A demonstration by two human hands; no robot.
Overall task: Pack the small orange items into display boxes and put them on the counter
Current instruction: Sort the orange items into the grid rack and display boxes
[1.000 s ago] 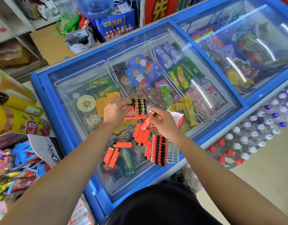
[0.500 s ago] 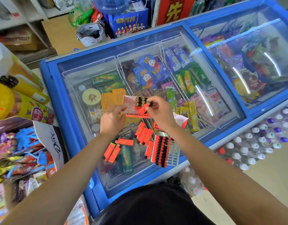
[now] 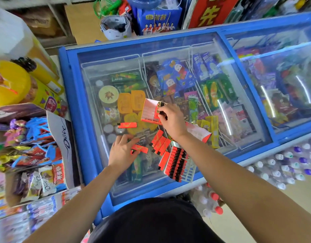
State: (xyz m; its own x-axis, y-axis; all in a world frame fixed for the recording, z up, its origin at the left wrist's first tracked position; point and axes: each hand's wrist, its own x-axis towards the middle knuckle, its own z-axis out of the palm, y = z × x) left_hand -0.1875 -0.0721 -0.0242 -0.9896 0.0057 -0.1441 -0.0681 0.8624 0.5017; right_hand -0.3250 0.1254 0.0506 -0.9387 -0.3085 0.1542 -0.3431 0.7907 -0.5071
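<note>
- the glass-topped freezer [image 3: 151, 43] is used as the counter. all the task's things are laid on its lid, toward the front edge.
- the right hand [image 3: 172, 121] is seen with its fingers curled over the right end of the display box [image 3: 149, 111], which is gripped there. whether the item carried in a second ago is pinched as well cannot be told, since the fingertips cover that spot.
- the left hand [image 3: 122, 149], by which the box was held half a second ago, has been taken off it and lowered to the loose stock. its fingers are spread and nearly straight, and the thumb touches one orange item [image 3: 140, 149]. nothing is clamped yet.
- the display box is tilted open toward the camera. it is mostly white inside, with only the column at its right end filled, so it is judged far from full.
- a filled tray [image 3: 174, 163] of black-capped orange pieces lies at the front edge, just beside a white grid [image 3: 190, 171].
- the loose orange items [image 3: 160, 142] are gathered under the right wrist, between the two hands.
- a stray item [image 3: 127, 125] lies apart, to the left below the box.
- from the change, one piece is judged to be seated and the next pick begun. as the box is steadied by one hand only, it could slide on the glass.
</note>
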